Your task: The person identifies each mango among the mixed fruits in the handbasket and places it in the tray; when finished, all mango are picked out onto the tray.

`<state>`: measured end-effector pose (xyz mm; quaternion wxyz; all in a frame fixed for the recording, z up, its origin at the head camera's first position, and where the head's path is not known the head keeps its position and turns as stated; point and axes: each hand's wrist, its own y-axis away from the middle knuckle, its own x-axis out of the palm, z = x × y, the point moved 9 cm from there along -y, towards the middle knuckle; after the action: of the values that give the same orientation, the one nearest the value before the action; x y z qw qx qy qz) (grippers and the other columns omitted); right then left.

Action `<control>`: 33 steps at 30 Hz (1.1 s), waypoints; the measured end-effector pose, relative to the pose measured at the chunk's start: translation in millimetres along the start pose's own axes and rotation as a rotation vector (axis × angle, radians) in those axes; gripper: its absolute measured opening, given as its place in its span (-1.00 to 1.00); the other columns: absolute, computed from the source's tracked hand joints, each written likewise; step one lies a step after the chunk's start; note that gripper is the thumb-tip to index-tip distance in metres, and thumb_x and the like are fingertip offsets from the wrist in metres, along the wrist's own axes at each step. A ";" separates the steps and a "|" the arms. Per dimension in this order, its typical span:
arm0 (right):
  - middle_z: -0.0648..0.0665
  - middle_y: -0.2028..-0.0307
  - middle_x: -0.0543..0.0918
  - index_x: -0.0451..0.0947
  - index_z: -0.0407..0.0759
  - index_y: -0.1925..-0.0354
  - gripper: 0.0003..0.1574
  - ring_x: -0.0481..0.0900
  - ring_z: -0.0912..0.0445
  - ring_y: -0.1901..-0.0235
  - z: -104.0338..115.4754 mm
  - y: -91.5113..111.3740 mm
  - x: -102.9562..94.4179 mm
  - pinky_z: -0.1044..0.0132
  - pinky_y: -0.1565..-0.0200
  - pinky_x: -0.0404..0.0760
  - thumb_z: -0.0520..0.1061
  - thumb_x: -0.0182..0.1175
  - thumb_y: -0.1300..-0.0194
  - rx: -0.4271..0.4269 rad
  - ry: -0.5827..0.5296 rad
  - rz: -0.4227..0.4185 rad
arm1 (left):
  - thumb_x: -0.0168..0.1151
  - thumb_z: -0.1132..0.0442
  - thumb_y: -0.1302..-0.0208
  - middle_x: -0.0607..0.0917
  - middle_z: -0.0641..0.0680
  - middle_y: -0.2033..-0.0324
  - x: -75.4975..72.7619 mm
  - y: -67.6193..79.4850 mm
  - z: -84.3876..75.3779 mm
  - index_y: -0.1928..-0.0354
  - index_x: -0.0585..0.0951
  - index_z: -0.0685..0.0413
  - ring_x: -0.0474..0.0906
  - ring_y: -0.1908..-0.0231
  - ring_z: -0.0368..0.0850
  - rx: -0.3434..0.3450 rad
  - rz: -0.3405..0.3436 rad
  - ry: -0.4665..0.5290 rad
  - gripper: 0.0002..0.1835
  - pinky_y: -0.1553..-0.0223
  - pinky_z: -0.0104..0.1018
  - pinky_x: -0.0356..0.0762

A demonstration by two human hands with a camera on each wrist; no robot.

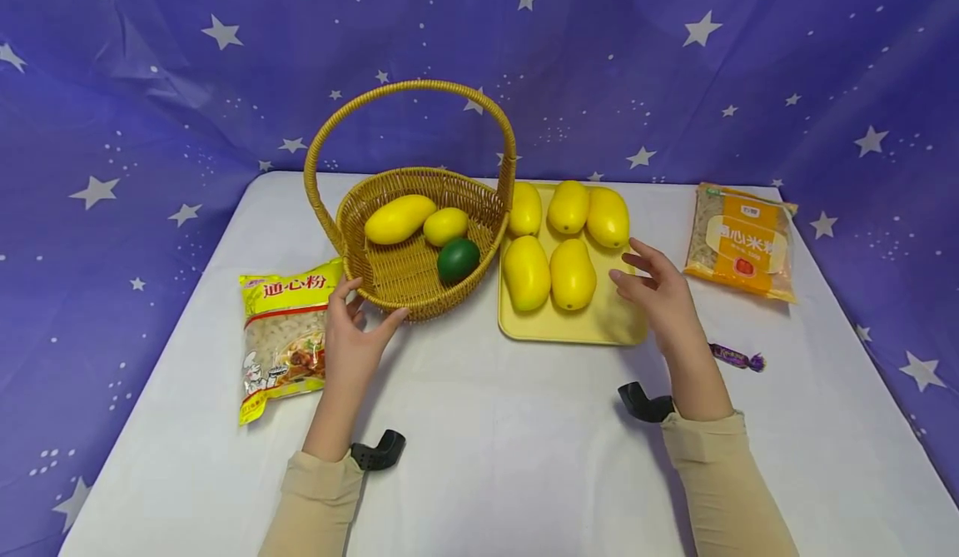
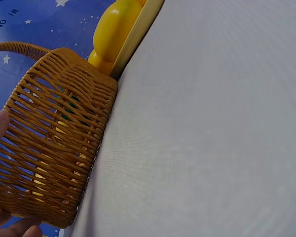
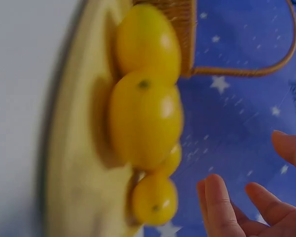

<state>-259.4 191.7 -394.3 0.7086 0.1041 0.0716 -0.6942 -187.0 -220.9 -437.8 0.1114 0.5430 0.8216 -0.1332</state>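
Note:
A wicker basket (image 1: 419, 176) with a tall arched handle stands left of centre, holding a mango (image 1: 400, 218), a shorter yellow fruit (image 1: 445, 227) and a dark green fruit (image 1: 458, 261). My left hand (image 1: 355, 336) rests at the basket's front left, thumb and fingers spread along its outer wall. To the basket's right, several mangoes (image 1: 573, 276) lie on a pale yellow tray (image 1: 607, 324). My right hand (image 1: 663, 303) hovers at the tray's right side with fingers loosely bent and nothing between them. In the right wrist view its fingers (image 3: 218, 205) are apart from the mangoes.
A yellow bag of pasta (image 1: 288, 340) lies left of the basket, partly behind my left hand. An orange-and-clear food packet (image 1: 742, 242) is at the back right. Near my right wrist lies a purple wrapped candy (image 1: 737, 357). Starry blue cloth (image 1: 637, 66) hangs behind the white table.

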 end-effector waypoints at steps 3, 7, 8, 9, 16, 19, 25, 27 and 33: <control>-0.33 -0.27 0.33 0.13 -0.13 -0.46 -0.17 0.49 0.11 0.04 18.1 1.0 10.5 0.51 0.10 0.59 -0.07 0.22 -0.35 -0.043 -0.030 0.030 | 0.50 -0.02 -0.02 0.02 0.00 -0.47 -0.4 -0.6 -0.8 -0.33 0.23 0.03 0.28 -0.30 0.08 -0.001 0.004 0.001 -0.11 -0.29 -0.09 0.30; -0.31 -0.25 0.38 0.19 -0.15 -0.44 -0.21 0.49 0.05 0.02 39.9 -1.7 34.1 0.47 0.06 0.59 -0.09 0.23 -0.34 -0.082 -0.054 0.104 | 0.50 -0.03 -0.02 0.02 -0.01 -0.47 -0.4 -1.3 -1.4 -0.34 0.23 0.03 0.28 -0.30 0.08 0.000 0.006 -0.004 -0.10 -0.29 -0.10 0.30; -0.30 -0.25 0.38 0.20 -0.14 -0.43 -0.22 0.49 0.03 0.02 45.1 -2.8 41.2 0.46 0.05 0.59 -0.09 0.23 -0.34 -0.089 -0.061 0.125 | 0.50 -0.03 -0.02 0.02 -0.01 -0.47 -0.4 -1.5 -1.4 -0.33 0.23 0.03 0.28 -0.30 0.08 0.001 0.005 -0.006 -0.10 -0.29 -0.10 0.31; -0.29 -0.25 0.39 0.21 -0.14 -0.43 -0.23 0.49 0.01 0.01 50.5 -4.0 48.8 0.43 0.04 0.60 -0.10 0.23 -0.34 -0.093 -0.072 0.148 | 0.50 -0.04 -0.02 0.02 -0.01 -0.47 -0.3 -1.7 -1.5 -0.33 0.23 0.03 0.29 -0.29 0.08 0.002 0.004 -0.008 -0.10 -0.29 -0.10 0.31; -0.19 -0.21 0.46 0.26 -0.05 -0.41 -0.24 0.53 -0.04 -0.01 89.4 -14.1 110.0 0.19 -0.03 0.61 -0.10 0.27 -0.31 -0.114 -0.084 0.297 | 0.50 -0.07 0.00 0.02 -0.01 -0.47 0.2 -2.1 -0.6 -0.33 0.23 0.03 0.30 -0.28 0.07 0.004 0.003 -0.012 -0.09 -0.28 -0.10 0.32; -0.16 -0.19 0.47 0.27 0.01 -0.41 -0.23 0.52 -0.04 -0.03 100.4 -19.1 138.9 0.12 -0.05 0.59 -0.05 0.29 -0.29 -0.099 -0.072 0.367 | 0.50 -0.07 0.00 0.02 -0.01 -0.47 0.0 -2.0 0.3 -0.33 0.23 0.02 0.30 -0.28 0.07 0.002 0.001 -0.018 -0.09 -0.28 -0.10 0.32; -0.13 -0.20 0.46 0.27 0.02 -0.40 -0.25 0.50 0.04 -0.09 115.6 -34.4 190.3 0.12 -0.06 0.60 -0.05 0.27 -0.31 -0.059 -0.109 0.492 | 0.51 -0.06 0.00 0.03 0.01 -0.47 -0.9 -1.5 1.3 -0.33 0.24 0.01 0.31 -0.28 0.07 0.006 -0.008 -0.016 -0.10 -0.28 -0.10 0.33; -0.13 -0.17 0.47 0.28 0.00 -0.40 -0.25 0.53 0.06 -0.06 117.7 -40.6 203.4 0.16 -0.04 0.61 -0.04 0.29 -0.30 -0.040 -0.104 0.508 | 0.51 -0.05 0.00 0.04 0.01 -0.47 -0.8 -1.2 1.6 -0.33 0.24 0.01 0.30 -0.28 0.07 0.007 -0.007 -0.013 -0.10 -0.28 -0.10 0.33; -0.17 -0.12 0.51 0.25 -0.05 -0.41 -0.20 0.60 0.03 0.07 122.8 -54.9 231.0 0.18 -0.02 0.62 -0.03 0.30 -0.28 0.002 -0.053 0.525 | 0.50 -0.07 0.00 0.03 0.00 -0.47 -0.2 -0.8 3.0 -0.33 0.24 0.03 0.30 -0.28 0.07 0.002 -0.003 -0.008 -0.09 -0.28 -0.09 0.32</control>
<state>-313.5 -63.3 -334.9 0.8660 0.1018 0.0228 -0.4891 -187.6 -222.5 -440.5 0.1140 0.5412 0.8218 -0.1366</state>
